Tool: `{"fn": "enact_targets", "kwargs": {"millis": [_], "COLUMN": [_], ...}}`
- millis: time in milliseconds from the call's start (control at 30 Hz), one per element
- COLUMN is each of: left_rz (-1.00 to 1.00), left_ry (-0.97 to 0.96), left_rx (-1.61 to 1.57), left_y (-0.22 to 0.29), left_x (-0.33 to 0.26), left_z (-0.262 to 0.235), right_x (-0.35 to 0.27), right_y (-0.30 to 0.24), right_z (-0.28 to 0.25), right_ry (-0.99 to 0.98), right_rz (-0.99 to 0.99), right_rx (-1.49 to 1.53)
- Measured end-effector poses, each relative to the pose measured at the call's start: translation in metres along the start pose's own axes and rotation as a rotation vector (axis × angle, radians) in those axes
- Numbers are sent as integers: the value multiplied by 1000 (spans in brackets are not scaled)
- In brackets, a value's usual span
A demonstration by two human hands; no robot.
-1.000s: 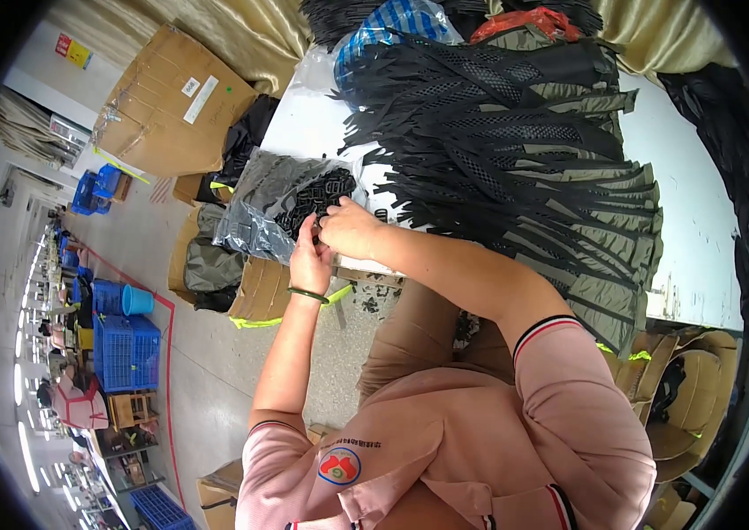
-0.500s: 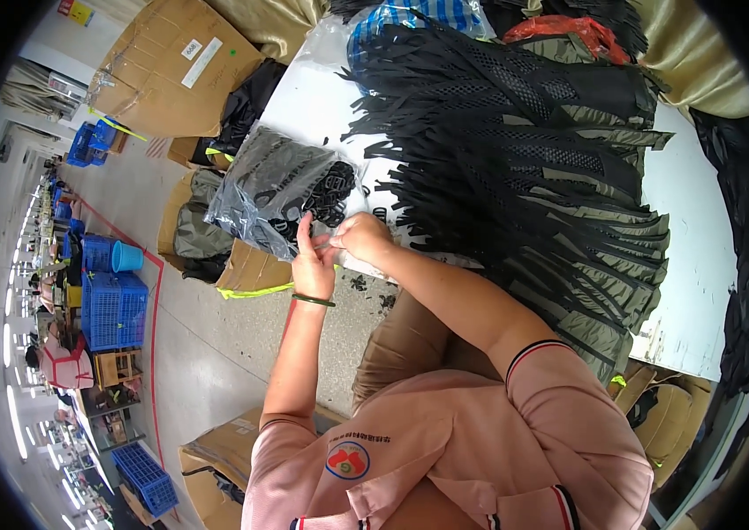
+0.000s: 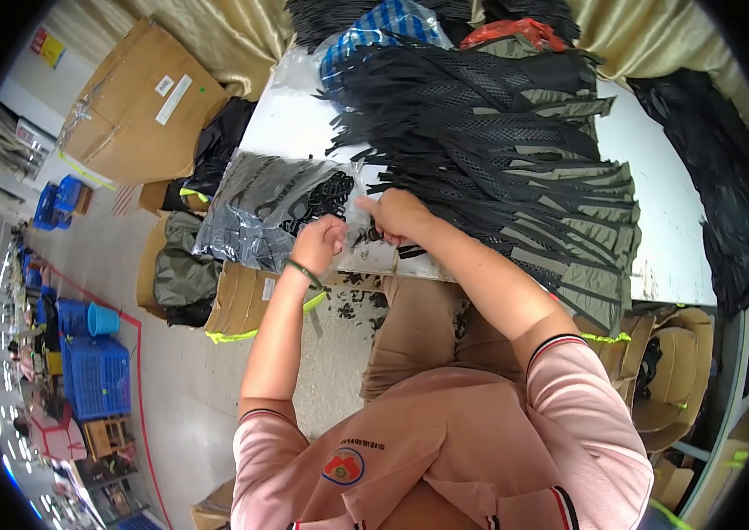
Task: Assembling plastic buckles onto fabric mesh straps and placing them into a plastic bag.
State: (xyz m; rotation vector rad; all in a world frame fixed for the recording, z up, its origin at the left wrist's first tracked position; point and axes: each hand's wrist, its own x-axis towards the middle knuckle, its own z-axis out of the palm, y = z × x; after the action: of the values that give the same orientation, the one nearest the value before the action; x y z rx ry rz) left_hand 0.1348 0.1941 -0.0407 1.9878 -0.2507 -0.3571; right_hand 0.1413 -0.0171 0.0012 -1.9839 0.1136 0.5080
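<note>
My left hand [image 3: 319, 245] is closed, its fingers curled at the near right edge of a clear plastic bag [image 3: 246, 208]. What it holds, if anything, is hidden. Small black plastic buckles [image 3: 329, 196] lie heaped at the bag's mouth. Just to the right, my right hand [image 3: 403, 218] is low over the white tabletop, one digit stretched leftward and the others bent down beside a few loose black pieces [image 3: 366, 235]. No object shows in its grasp. Beyond it spreads a wide pile of black mesh and grey-green fabric pieces [image 3: 516, 168] with many black strap ends.
A blue-striped plastic bag [image 3: 383, 35] and a red bag [image 3: 516, 34] lie at the table's far side. Cardboard boxes [image 3: 140, 102] stand left of the white table [image 3: 282, 115]. Black scraps [image 3: 352, 305] dot the floor below its near edge. Blue crates [image 3: 96, 375] stand farther left.
My hands were together at the bag's near edge; now they are apart. The right has moved right over the tabletop, and the left's raised fingers have curled in. The view has shifted.
</note>
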Motion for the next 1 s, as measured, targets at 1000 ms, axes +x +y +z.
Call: {"fn": "enact_targets", "kwargs": {"millis": [1000], "left_rz": [-194], "left_ry": [-87], "left_rx": [419], "left_y": [1], "left_x": [78], "left_z": [34], "right_x": [-41], "right_y": [24], "right_z": [35], "right_ry": [-25], "right_rz": [14], "right_rx": [51]}}
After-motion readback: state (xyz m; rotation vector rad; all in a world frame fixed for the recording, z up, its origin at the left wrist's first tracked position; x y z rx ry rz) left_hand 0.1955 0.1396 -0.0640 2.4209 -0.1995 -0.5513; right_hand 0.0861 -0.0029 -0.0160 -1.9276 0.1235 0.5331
